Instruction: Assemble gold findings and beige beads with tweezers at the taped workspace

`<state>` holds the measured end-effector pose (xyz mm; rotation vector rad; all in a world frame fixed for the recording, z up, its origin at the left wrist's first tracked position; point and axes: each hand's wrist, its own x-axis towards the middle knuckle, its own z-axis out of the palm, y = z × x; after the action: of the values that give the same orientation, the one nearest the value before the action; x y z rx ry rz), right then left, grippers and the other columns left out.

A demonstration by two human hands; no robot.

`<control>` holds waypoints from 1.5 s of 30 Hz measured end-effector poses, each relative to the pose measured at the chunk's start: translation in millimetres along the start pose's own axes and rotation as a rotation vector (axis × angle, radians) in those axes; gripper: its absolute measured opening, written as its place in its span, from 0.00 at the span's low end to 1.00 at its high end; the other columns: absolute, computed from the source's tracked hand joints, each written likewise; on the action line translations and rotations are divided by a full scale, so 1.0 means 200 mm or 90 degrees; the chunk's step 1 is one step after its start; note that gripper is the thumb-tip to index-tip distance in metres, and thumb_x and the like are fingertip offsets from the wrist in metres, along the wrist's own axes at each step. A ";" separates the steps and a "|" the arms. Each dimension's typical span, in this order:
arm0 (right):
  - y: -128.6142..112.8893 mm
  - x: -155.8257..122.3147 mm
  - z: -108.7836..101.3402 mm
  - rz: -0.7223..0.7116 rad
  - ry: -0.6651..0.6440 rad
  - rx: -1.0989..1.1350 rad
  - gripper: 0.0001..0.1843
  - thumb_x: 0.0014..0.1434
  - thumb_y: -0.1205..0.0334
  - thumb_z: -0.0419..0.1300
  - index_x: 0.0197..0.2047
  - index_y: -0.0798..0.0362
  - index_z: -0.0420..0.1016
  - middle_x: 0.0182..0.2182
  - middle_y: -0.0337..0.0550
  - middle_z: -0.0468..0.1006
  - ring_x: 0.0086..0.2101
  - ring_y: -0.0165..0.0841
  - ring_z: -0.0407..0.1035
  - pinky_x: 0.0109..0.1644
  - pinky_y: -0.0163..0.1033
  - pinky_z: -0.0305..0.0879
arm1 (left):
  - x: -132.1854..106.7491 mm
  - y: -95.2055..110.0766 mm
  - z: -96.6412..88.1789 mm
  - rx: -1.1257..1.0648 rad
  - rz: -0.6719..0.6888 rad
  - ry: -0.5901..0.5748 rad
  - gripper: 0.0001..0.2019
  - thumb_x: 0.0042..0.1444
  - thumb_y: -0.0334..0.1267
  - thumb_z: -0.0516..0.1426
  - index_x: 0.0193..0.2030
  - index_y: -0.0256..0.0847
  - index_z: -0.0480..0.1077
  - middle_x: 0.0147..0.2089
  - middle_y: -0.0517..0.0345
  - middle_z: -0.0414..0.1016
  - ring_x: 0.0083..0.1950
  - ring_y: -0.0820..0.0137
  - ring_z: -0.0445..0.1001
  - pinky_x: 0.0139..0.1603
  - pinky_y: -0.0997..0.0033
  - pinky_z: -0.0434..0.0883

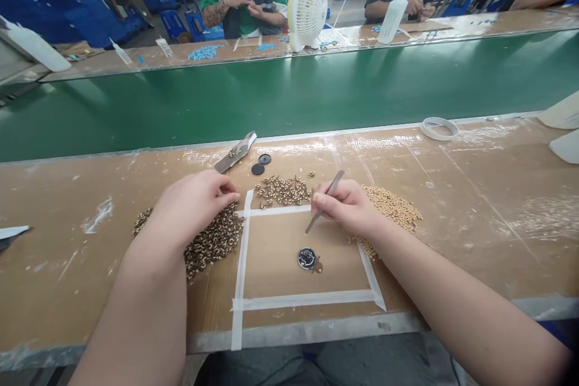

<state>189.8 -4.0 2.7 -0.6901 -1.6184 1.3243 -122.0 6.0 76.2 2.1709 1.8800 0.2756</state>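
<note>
My right hand (339, 202) grips metal tweezers (335, 182), whose tips point down toward the taped-off rectangle. Just below those tips lies a small round dark dish (307, 259) with a glossy content, and a brownish smear beside it. My left hand (203, 196) is over a pile of small dark-and-gold parts (212, 247), thumb and forefinger pinched together; whatever they hold is too small or hidden to name. A smaller heap of gold-and-brown pieces (284, 191) lies between my hands. Tiny gold beads (393, 208) spread beside and partly behind my right hand.
White tape (312, 300) frames the work area. Two black discs (258, 169) and a shiny strip (236, 152) lie behind it. A tape roll (439, 129) sits near the green belt (271, 93). Across it are a fan (307, 6), a bottle (392, 19) and people working.
</note>
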 end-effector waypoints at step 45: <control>-0.04 -0.02 0.02 0.002 -0.260 -0.080 0.17 0.69 0.52 0.64 0.31 0.52 0.78 0.24 0.35 0.73 0.27 0.28 0.66 0.34 0.36 0.64 | -0.01 0.40 0.42 -0.537 0.091 -0.122 0.07 0.59 0.37 0.65 0.42 0.42 0.84 0.41 0.54 0.85 0.36 0.67 0.77 0.39 0.70 0.70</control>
<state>188.3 -11.8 8.8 -0.5164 -2.0401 1.4409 -21.2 -12.0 21.0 1.6557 1.1816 0.7080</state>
